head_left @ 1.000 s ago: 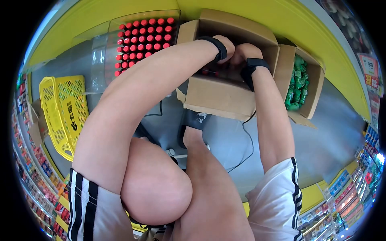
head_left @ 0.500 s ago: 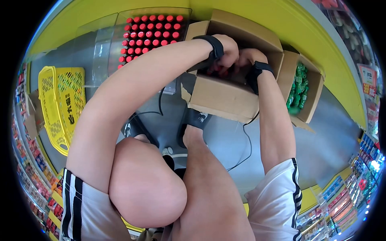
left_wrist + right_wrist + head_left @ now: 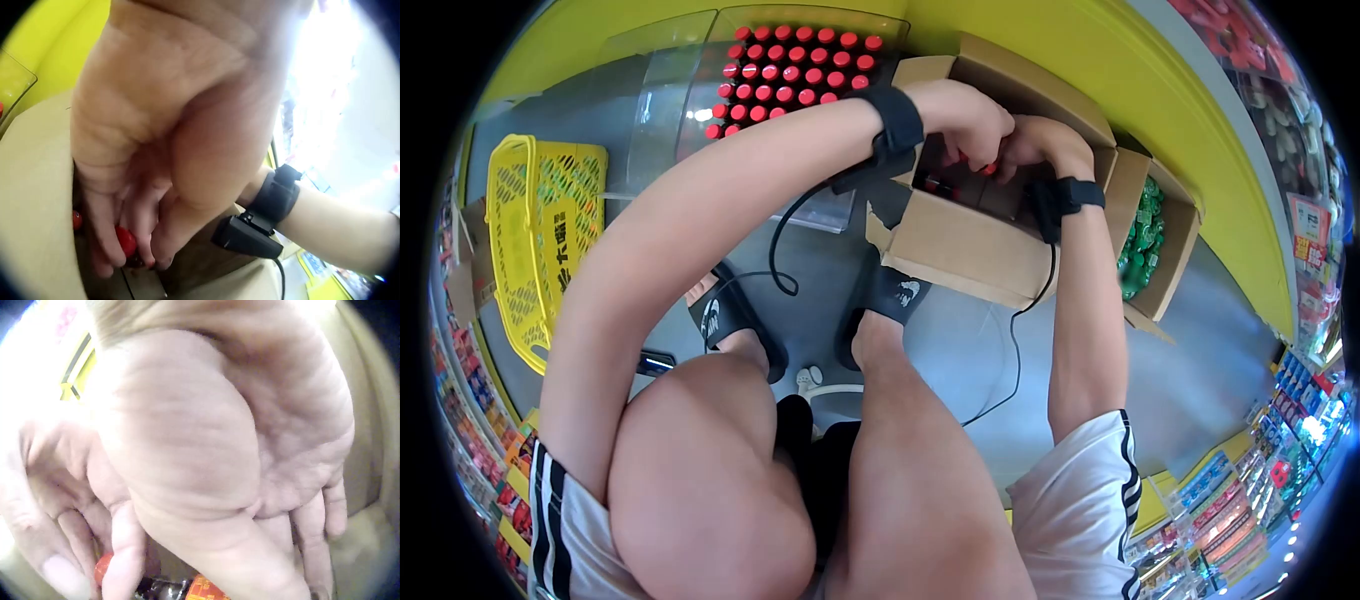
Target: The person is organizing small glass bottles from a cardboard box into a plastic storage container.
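Observation:
Both hands reach into an open cardboard box (image 3: 975, 250) in the head view. The left hand (image 3: 970, 115) pinches a small dark bottle (image 3: 161, 589) by its red cap (image 3: 125, 242), its fingertips curled round the cap. That bottle lies sideways in the right wrist view, its orange label (image 3: 206, 589) running behind the right thumb. The right hand (image 3: 1045, 145) is beside the left, its thumb and fingers pointing down over the bottle; I cannot tell whether it grips it. Another red cap (image 3: 77, 220) shows inside the box.
Left of the box, a clear plastic bin (image 3: 695, 120) holds rows of red-capped bottles. A second carton (image 3: 1175, 260) with green packets (image 3: 1142, 240) adjoins the box on the right. A yellow basket (image 3: 525, 240) stands far left. Black cables (image 3: 1018, 355) hang from both wrists.
The head view has shifted, so the bin and boxes appear farther right. The hands stay inside the box; a red cap now shows between them. The left knee has moved down and left.

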### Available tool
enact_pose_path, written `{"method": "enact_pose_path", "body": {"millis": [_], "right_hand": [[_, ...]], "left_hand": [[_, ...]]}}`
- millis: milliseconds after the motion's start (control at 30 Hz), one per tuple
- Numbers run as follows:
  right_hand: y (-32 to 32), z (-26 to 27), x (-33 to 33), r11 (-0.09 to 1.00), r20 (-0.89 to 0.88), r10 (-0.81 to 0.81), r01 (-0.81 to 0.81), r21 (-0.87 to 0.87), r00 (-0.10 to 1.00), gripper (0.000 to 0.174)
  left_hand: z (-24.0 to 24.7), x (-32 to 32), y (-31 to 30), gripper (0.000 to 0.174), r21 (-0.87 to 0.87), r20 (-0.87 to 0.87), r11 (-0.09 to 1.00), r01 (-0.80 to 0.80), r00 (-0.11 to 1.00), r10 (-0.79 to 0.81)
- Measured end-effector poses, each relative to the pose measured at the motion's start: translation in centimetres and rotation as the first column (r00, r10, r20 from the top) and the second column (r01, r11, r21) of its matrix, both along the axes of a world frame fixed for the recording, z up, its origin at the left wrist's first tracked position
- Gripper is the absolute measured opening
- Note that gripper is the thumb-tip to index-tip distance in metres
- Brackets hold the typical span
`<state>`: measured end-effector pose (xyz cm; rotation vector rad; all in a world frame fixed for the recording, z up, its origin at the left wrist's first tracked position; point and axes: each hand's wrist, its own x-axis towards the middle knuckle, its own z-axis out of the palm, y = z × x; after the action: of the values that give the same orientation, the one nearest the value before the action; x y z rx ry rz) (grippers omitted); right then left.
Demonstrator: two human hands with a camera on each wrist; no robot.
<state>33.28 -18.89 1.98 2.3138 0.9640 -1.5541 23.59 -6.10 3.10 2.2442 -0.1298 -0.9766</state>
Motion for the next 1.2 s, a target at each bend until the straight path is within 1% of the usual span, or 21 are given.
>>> {"method": "enact_pose_path", "body": {"millis": [67, 100, 167, 233, 300, 333, 367, 433, 500, 567, 600, 667, 800, 867, 900, 967, 1033, 1100, 1133, 1167, 1200], "right_hand": [[-0.7, -1.1, 0.5, 0.994, -0.044, 0.049, -0.044, 0.102, 0.998, 0.062], [-0.8, -0.5, 0.1, 0.994, -0.044, 0.049, -0.045, 0.097, 0.998, 0.062], [-1.6, 1.4, -0.8, 0.958, 0.038, -0.037, 0.024, 0.287, 0.999, 0.056], [-2.4, 2.1, -1.5, 0.945, 0.061, -0.041, 0.019, 0.326, 0.997, 0.051], [-3.0, 2.8, -2.2, 0.907, 0.021, -0.166, 0.145, 0.395, 0.986, 0.048], [-3.4, 3.1, -2.7, 0.869, -0.032, -0.271, 0.259, 0.422, 0.962, 0.047], [-3.7, 3.6, -3.3, 0.873, -0.034, -0.264, 0.253, 0.418, 0.964, 0.047], [-3.6, 5.4, -4.4, 0.84, 0.058, -0.205, 0.146, 0.522, 0.977, 0.047], [-3.5, 7.3, -5.9, 0.845, 0.084, -0.23, 0.156, 0.512, 0.969, 0.043], [-3.4, 8.6, -6.9, 0.8, 0.091, -0.284, 0.184, 0.571, 0.954, 0.042], [-3.5, 8.9, -7.4, 0.803, 0.091, -0.28, 0.182, 0.568, 0.956, 0.042], [-3.5, 9.4, -8.2, 0.725, 0.123, -0.32, 0.159, 0.671, 0.939, 0.04], [-2.3, 9.9, -10.1, 0.701, 0.187, -0.299, 0.082, 0.708, 0.936, 0.038], [-1.8, 9.7, -11.0, 0.634, 0.186, -0.311, 0.058, 0.771, 0.932, 0.036], [-1.4, 9.7, -11.5, 0.635, 0.186, -0.308, 0.056, 0.771, 0.933, 0.036], [-0.3, 9.8, -12.5, 0.576, 0.18, -0.349, 0.059, 0.815, 0.92, 0.039], [1.0, 10.2, -13.4, 0.594, 0.216, -0.34, 0.031, 0.804, 0.915, 0.038], [2.6, 10.5, -14.3, 0.583, 0.172, -0.398, 0.104, 0.806, 0.901, 0.03], [3.1, 10.2, -14.6, 0.617, 0.239, -0.39, 0.059, 0.785, 0.889, 0.026], [3.4, 9.7, -14.8, 0.616, 0.237, -0.389, 0.06, 0.785, 0.89, 0.026], [3.7, 9.1, -15.0, 0.631, 0.276, -0.369, 0.021, 0.776, 0.887, 0.024]], "left_hand": [[0.3, -2.0, 0.0, 0.021, 0.004, 0.228, 0.997, -0.078, 0.971, 0.075], [1.1, -3.5, 0.1, 0.021, -0.001, 0.228, 0.997, -0.078, 0.971, 0.076], [3.1, -5.4, 0.4, 0.014, -0.195, 0.304, 0.92, -0.34, 0.871, 0.387], [2.6, -6.4, 0.1, 0.01, -0.206, 0.298, 0.901, -0.382, 0.853, 0.429], [2.2, -7.8, -0.2, 0.012, -0.334, 0.441, 0.838, -0.431, 0.714, 0.543], [2.3, -8.4, -0.3, 0.017, -0.306, 0.436, 0.845, -0.439, 0.724, 0.534], [2.5, -8.9, -0.2, 0.017, -0.308, 0.431, 0.84, -0.447, 0.722, 0.542], [2.7, -9.4, 0.4, 0.018, -0.298, 0.292, 0.818, -0.492, 0.769, 0.569], [2.7, -10.4, 1.0, 0.021, -0.301, 0.305, 0.807, -0.508, 0.751, 0.586], [2.6, -11.2, 1.7, 0.022, -0.371, 0.336, 0.775, -0.512, 0.704, 0.626], [2.9, -11.5, 2.1, 0.022, -0.373, 0.332, 0.771, -0.516, 0.702, 0.63], [3.4, -12.0, 2.9, 0.023, -0.436, 0.261, 0.721, -0.539, 0.691, 0.674], [3.0, -13.3, 4.5, 0.021, -0.456, 0.33, 0.713, -0.533, 0.642, 0.692], [2.5, -14.1, 5.4, 0.02, -0.406, 0.343, 0.75, -0.523, 0.673, 0.655], [2.2, -14.4, 5.9, 0.02, -0.407, 0.343, 0.748, -0.524, 0.671, 0.657], [1.4, -15.1, 7.0, 0.02, -0.507, 0.245, 0.671, -0.541, 0.656, 0.714], [1.1, -15.8, 7.9, 0.019, -0.531, 0.237, 0.659, -0.533, 0.653, 0.719], [0.9, -16.1, 8.7, 0.019, -0.524, 0.266, 0.621, -0.583, 0.581, 0.769], [1.1, -16.3, 8.5, 0.018, -0.56, 0.251, 0.565, -0.606, 0.526, 0.813], [0.8, -16.6, 8.6, 0.018, -0.558, 0.251, 0.564, -0.608, 0.525, 0.813], [0.3, -17.0, 8.6, 0.018, -0.579, 0.207, 0.521, -0.627, 0.505, 0.838]]}}
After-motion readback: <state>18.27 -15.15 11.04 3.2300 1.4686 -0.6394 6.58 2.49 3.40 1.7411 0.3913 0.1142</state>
